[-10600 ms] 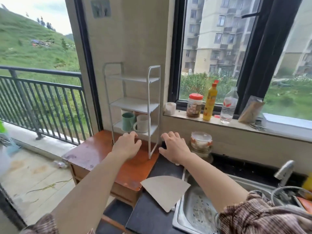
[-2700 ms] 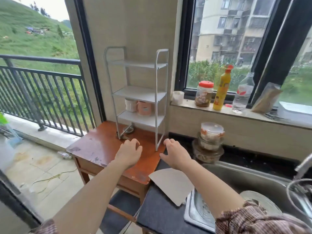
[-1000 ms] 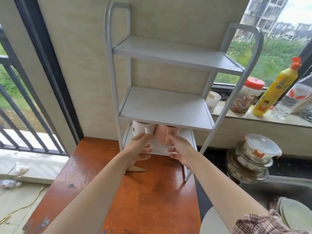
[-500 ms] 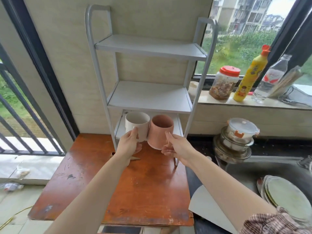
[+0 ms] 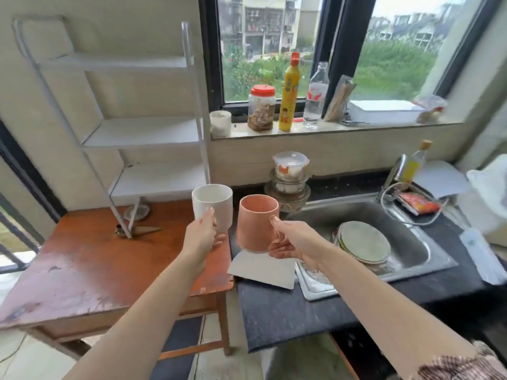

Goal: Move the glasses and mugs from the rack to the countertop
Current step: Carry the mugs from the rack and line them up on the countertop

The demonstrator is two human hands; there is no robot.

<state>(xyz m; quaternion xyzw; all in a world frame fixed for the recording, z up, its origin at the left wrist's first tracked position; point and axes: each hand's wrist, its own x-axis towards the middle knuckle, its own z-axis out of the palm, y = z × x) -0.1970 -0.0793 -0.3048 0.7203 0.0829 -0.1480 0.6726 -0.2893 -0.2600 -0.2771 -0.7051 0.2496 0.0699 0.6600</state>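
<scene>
The left hand (image 5: 201, 237) wraps around a white mug (image 5: 212, 209), its thumb on the near wall; the mug's lower part is hidden behind the fingers. The right hand (image 5: 292, 242) grips a pink mug (image 5: 256, 223) by its handle, which the fingers mostly cover. Both mugs are upright in the air, side by side, above the gap between the wooden table (image 5: 82, 264) and the dark countertop (image 5: 274, 308). The rack (image 5: 142, 127) behind shows bare shelves, blurred.
</scene>
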